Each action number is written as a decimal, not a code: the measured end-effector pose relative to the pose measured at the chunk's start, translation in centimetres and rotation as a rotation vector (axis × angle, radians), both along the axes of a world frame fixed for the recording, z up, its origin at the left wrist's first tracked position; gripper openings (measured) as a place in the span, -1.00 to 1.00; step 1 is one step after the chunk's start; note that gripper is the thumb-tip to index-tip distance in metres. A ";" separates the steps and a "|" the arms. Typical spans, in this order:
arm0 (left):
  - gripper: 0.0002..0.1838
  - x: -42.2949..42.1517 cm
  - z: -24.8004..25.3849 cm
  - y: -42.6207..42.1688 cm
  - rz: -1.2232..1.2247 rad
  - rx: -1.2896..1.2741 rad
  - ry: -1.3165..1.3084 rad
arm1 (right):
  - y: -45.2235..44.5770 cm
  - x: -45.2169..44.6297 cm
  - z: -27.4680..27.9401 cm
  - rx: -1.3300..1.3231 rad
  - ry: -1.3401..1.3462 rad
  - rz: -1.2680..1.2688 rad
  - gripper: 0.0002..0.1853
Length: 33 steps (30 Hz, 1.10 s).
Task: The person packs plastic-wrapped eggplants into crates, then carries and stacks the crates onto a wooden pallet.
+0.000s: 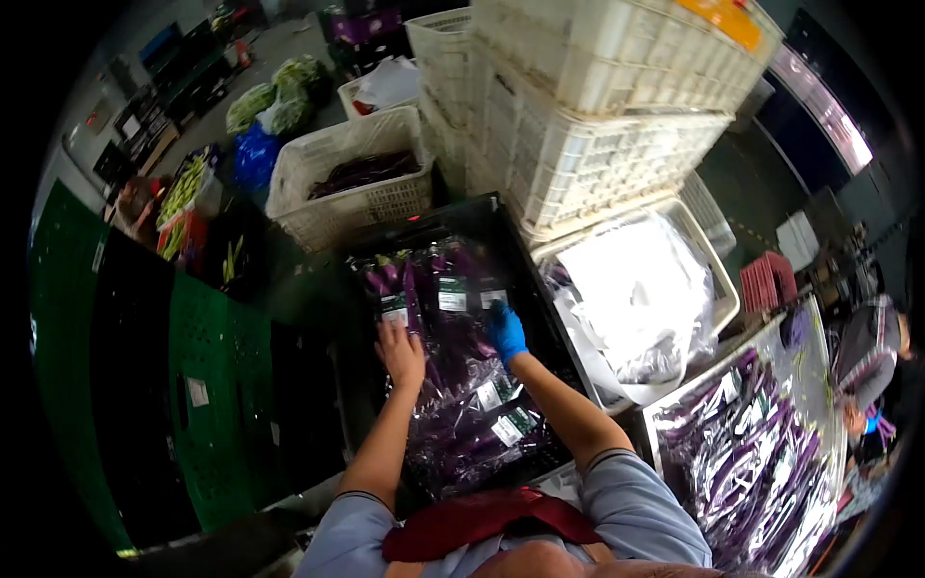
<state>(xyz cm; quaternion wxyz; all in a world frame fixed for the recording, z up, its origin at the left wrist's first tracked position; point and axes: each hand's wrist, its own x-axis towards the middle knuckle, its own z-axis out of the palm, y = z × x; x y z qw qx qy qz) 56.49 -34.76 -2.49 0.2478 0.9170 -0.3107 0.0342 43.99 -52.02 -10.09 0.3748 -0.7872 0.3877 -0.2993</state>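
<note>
A black crate [568,361] in front of me holds several clear bags of long purple eggplants [462,371], many with green and white labels. My left hand [401,356], bare, lies with its fingers spread on a labelled eggplant bag [393,284] at the crate's left side. In a blue glove, my right hand [507,333] rests on the bags at the right, just below a label. Its fingers point down onto the plastic, and their tips are partly hidden. Neither hand appears to lift a bag.
Stacked white crates [617,159] stand beyond the right side. Nearby, a white crate [729,299] holds plastic sheets, and a metal table [819,424] carries more bagged eggplants. A white basket [289,197] contains loose eggplants. Green crates [226,414] rise at left. Other people [867,356] are at far right.
</note>
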 end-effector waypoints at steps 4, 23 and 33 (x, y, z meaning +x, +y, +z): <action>-0.53 -4.3 1.7 -1.7 -0.361 0.427 -0.107 | 6.6 -9.0 10.2 0.279 -0.167 0.258 -0.68; -0.40 -6.4 -0.9 -7.1 -0.111 0.867 0.156 | 20.1 -69.0 39.5 0.231 0.873 -1.269 0.05; -0.46 -8.0 2.6 -5.9 -0.037 0.432 0.460 | 19.3 -76.1 38.5 0.019 -0.121 -1.142 -0.19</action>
